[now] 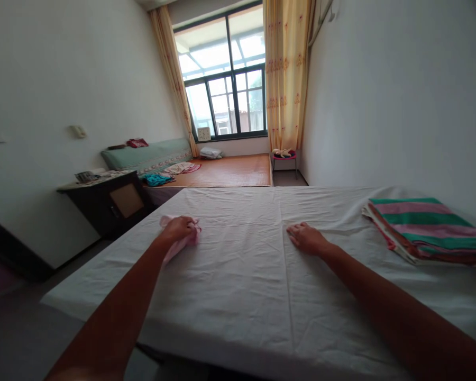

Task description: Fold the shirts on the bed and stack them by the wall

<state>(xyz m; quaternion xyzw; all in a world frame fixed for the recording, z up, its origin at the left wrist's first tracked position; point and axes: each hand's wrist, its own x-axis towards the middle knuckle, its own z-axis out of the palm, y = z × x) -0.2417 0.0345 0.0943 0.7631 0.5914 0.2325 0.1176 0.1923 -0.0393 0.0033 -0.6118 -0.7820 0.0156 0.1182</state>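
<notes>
On the near bed, covered with a white sheet (pixel 238 275), a small pink cloth (pixel 179 244) is held under the left hand (pixel 178 228). The fingers of this hand are curled around the cloth, so that it is bunched in the grip, and parts of it come out at both sides of the hand. The cloth lies toward the left side of the bed, not far from the edge. The right hand (pixel 307 238) is laid flat on the sheet, palm down, with the fingers stretched and close together; nothing is held in it.

The pink cloth can be judged as very light and soft. It has no stiffness, so it will hang and fold wherever it is lifted. It is not fragile and not slippery, and it may be taken at any place, but an edge or a corner is better if it must be opened flat. The sheet is wrinkled, and it may be pulled along if the hands press on it.

Near the right side of the bed, a folded striped blanket (pixel 424 227) is placed, well apart from both hands. Behind the bed, a dark cabinet (pixel 111 203) and a second bed with a woven mat (pixel 230 170) are seen under the window (pixel 226 79).
</notes>
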